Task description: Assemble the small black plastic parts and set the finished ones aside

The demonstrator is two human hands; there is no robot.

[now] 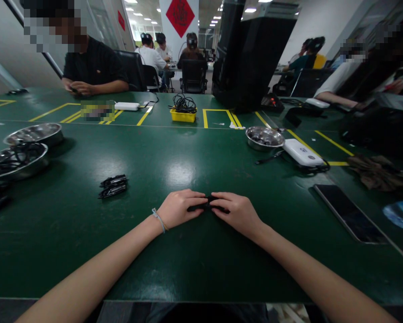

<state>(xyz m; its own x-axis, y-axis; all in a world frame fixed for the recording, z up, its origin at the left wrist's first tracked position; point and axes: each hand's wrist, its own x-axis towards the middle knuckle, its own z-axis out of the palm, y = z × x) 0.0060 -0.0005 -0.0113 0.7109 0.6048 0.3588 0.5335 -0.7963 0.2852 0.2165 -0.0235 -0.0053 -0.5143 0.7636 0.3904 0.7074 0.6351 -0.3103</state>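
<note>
In the head view my left hand point(178, 207), with a pale blue band at its wrist, has its fingers closed on one end of a slim black object point(208, 202). On the other end are the closed fingers of my right hand point(238, 211). Held level just above or on the green table point(201, 264), the object is mostly covered by fingers, so I cannot tell its kind. Small black bundles point(113, 186), perhaps folded cables, lie side by side to the left of my left hand.
Two steel bowls stand at left, the nearer bowl point(41, 162) holding black cables. At right are another steel bowl point(265, 142), a white power bank point(302, 152) and a phone point(351, 213). A yellow bin point(183, 116) of cables stands ahead. A co-worker point(94, 67) sits across.
</note>
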